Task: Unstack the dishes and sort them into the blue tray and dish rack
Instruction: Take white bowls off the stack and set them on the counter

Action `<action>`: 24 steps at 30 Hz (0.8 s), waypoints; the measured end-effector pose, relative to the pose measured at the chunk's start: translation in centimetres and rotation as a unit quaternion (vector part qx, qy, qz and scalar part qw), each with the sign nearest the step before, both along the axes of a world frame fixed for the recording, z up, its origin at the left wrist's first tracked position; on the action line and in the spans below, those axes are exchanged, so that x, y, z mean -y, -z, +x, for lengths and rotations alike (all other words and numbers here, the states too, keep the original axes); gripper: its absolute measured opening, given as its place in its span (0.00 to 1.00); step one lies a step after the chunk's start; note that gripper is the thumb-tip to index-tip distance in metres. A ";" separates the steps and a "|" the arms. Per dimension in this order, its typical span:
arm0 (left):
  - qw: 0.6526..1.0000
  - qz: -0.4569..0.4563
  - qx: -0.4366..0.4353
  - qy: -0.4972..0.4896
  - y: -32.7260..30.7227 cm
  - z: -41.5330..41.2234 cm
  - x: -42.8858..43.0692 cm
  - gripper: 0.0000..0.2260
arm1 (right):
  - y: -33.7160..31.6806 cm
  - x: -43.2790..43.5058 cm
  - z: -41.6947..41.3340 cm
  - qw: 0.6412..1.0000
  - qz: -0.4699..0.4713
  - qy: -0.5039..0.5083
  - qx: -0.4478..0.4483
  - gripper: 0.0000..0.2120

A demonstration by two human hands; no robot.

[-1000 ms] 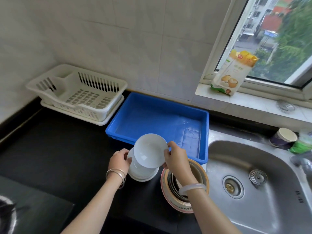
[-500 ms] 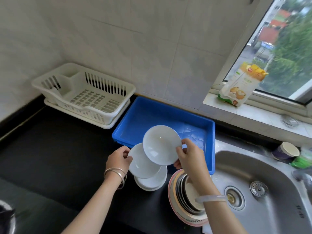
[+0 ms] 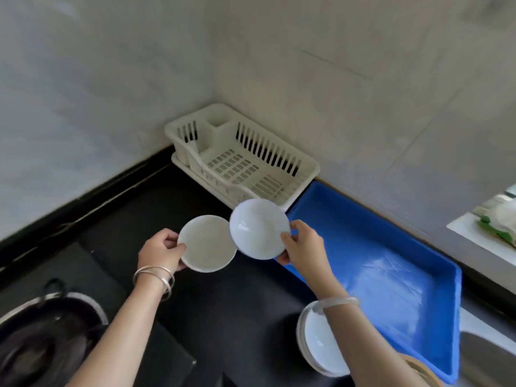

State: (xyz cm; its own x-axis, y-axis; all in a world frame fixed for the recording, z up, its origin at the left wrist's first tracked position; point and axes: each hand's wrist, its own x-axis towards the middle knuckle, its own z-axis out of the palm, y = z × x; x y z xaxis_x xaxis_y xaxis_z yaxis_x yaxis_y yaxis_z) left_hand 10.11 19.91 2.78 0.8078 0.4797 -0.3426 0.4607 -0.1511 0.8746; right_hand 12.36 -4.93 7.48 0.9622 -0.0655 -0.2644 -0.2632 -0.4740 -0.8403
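Observation:
My left hand [image 3: 160,251] grips a small white dish [image 3: 208,244] by its left rim, held above the black counter [image 3: 229,317]. My right hand [image 3: 303,245] holds a second white dish [image 3: 258,229] by its right edge, tilted and overlapping the first dish. Both dishes hover just in front of the cream dish rack [image 3: 310,166], which stands in the corner with nothing in it. The blue tray [image 3: 391,275] lies to the right of the rack, with nothing inside. The remaining white dishes [image 3: 318,344] sit stacked on the counter under my right forearm.
A gas stove burner [image 3: 44,339] sits at the lower left. The steel sink's edge [image 3: 485,356] shows at the lower right, beside a patterned bowl's rim [image 3: 421,370]. A window sill [image 3: 480,236] with a packet on it is at the right. Tiled walls enclose the corner.
Both hands lifted a dish each off the stack and carried them left and away toward the rack. My view swung left, so the sink and window slid out of frame.

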 end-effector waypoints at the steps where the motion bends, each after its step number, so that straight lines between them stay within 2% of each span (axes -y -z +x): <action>1: 1.000 -0.004 -0.001 -0.019 0.5 0.3 -1.3 0.09 | 0.7 -1.3 1.1 1.000 0.004 -0.008 -0.008 0.08; 9: 0.980 -0.058 -0.029 -0.189 4.8 3.6 -8.1 0.09 | 6.8 -11.1 8.6 0.992 0.050 -0.037 -0.110 0.11; 13: 0.958 -0.078 -0.037 -0.272 6.7 5.0 -10.2 0.04 | 9.3 -15.1 11.7 0.987 0.057 -0.030 -0.149 0.07; 14: 0.954 -0.080 -0.037 -0.285 7.1 5.2 -10.7 0.04 | 9.6 -16.0 12.3 0.986 0.060 -0.025 -0.154 0.05; 17: 0.943 -0.090 -0.034 -0.317 7.8 6.0 -11.9 0.06 | 11.0 -18.2 13.9 0.985 0.058 -0.019 -0.160 0.09; 20: 0.931 -0.119 -0.026 -0.343 8.3 6.6 -12.8 0.07 | 12.3 -19.9 14.9 0.985 0.052 -0.023 -0.165 0.06; 24: 0.919 -0.147 -0.019 -0.366 8.8 7.2 -13.5 0.08 | 13.3 -21.4 15.8 0.985 0.052 -0.012 -0.165 0.07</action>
State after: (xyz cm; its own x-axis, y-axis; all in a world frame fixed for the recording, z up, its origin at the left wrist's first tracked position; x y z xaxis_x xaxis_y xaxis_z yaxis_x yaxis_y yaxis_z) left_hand 17.31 33.41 -6.04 0.2909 0.7719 -0.5653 0.3770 0.4506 0.8092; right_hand 28.15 16.45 -5.79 0.8239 0.0010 -0.5668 -0.5193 -0.3995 -0.7555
